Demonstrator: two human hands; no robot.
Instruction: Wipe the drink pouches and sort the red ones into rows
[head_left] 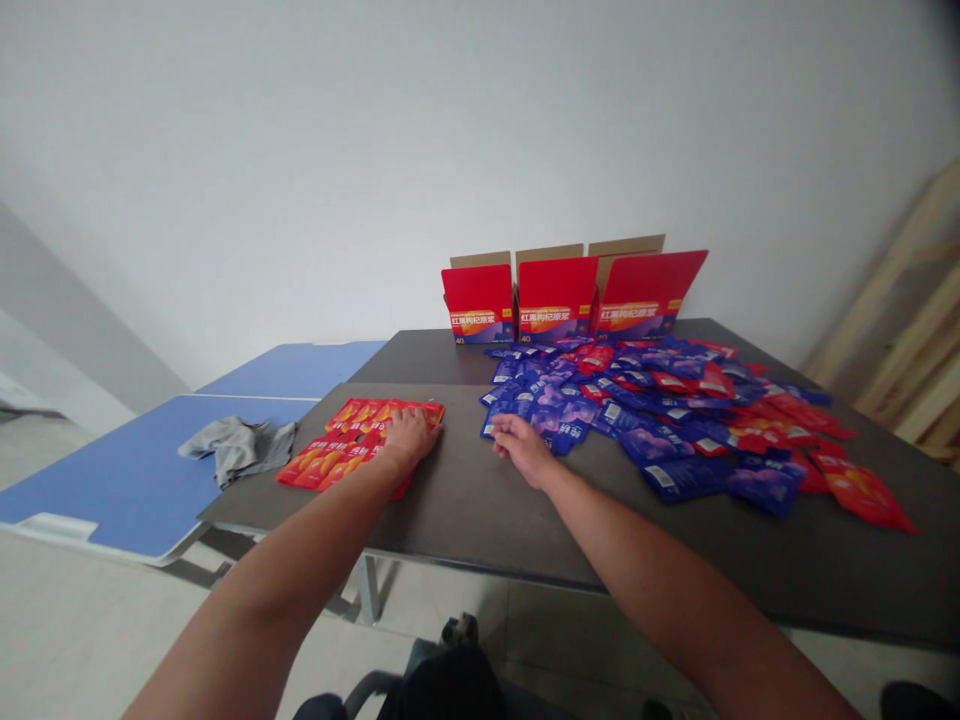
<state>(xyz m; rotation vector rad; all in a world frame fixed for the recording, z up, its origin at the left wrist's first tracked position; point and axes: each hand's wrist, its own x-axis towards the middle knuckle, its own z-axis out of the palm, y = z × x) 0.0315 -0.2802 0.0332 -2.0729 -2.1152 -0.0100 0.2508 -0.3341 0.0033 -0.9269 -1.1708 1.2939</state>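
My left hand point(411, 437) rests on the right end of a neat block of red pouches point(334, 458), laid in rows on the dark tabletop. Its fingers lie spread over the pouches and hide part of them. My right hand point(523, 452) hovers at the near left edge of a loose heap of blue pouches point(555, 400), fingers loosely bent and apart, with nothing seen in them. Farther right, more blue pouches point(679, 475) overlap with scattered red pouches point(780, 415).
Three red cartons stand open in a row at the table's back: a left carton point(480, 305), a middle carton point(556, 300) and a right carton point(645, 295). A grey cloth point(240, 445) lies on the blue table point(142, 470) at left. Wooden slats point(892, 330) lean at right.
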